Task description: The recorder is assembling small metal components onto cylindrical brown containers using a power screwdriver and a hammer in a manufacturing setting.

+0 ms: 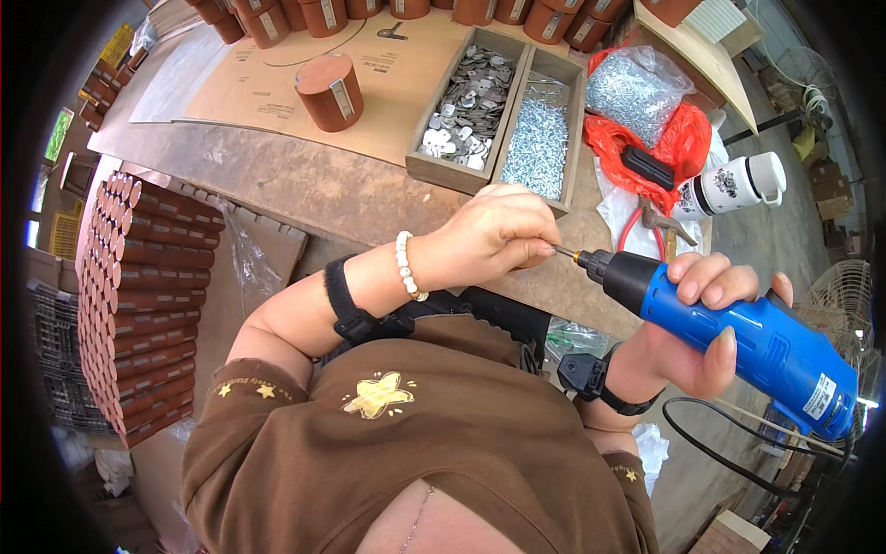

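Note:
My right hand [694, 325] grips a blue corded electric screwdriver [748, 338], its black nose and thin bit [565, 252] pointing left. My left hand [489, 235] is closed with the fingertips pinched around the tip of the bit; whatever small part it may hold there is hidden by the fingers. Both hands hover over the near edge of the brown workbench [305, 185], just in front of a two-compartment wooden tray [499, 120] with flat metal plates [469, 102] on the left and silver screws [538, 140] on the right.
A brown leather-like cylinder [329, 90] stands on a cardboard sheet, with more cylinders in a row [388, 13] at the back. A clear bag of screws [635, 88] lies on red plastic, beside a white mug [738, 183] and pliers. Stacked brown pieces [143, 305] fill the left.

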### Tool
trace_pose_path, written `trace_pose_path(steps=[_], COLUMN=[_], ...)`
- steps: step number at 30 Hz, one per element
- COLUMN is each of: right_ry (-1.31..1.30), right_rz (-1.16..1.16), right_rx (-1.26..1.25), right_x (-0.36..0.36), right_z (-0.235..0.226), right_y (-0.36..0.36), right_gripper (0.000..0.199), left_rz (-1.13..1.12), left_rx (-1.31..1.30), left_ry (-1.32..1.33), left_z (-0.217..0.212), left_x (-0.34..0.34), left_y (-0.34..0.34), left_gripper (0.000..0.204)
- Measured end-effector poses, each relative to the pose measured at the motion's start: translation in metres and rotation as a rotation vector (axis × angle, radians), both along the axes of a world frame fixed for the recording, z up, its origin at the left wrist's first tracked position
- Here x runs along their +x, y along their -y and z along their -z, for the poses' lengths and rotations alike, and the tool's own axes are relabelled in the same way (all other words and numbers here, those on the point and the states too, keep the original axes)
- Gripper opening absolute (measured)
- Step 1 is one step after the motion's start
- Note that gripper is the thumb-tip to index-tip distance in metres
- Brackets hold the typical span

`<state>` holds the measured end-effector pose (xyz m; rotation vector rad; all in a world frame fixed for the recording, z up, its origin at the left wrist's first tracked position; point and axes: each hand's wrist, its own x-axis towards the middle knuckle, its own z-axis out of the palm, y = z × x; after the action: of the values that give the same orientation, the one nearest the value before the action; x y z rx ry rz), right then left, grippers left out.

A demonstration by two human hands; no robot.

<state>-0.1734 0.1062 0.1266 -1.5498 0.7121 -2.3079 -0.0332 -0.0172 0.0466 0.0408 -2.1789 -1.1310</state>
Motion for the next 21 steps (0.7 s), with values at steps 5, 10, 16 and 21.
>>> trace_pose_path(steps=[5, 10, 16, 21], right_ry=[0.049, 0.084, 0.088, 0.071], right_rz=[0.089, 0.148, 0.135, 0.165], right_rx=[-0.014, -0.024, -0.064, -0.050], right_x=[0.001, -0.004, -0.009, -0.013], right_z=[0.003, 0.002, 0.000, 0.000], right_y=[0.004, 0.003, -0.001, -0.006], right_gripper=[0.060, 0.058, 0.055, 0.054], left_rz=[-0.186, -0.332, -0.425, -0.159], left_rx=[-0.114, -0.217, -0.295, -0.303], left_ry=[0.073, 0.202, 0.387, 0.260], left_z=[-0.003, 0.003, 0.020, 0.018], left_x=[0.005, 0.010, -0.004, 0.003], left_y=[-0.001, -0.004, -0.017, -0.001], left_gripper=[0.044, 0.073, 0.080, 0.070])
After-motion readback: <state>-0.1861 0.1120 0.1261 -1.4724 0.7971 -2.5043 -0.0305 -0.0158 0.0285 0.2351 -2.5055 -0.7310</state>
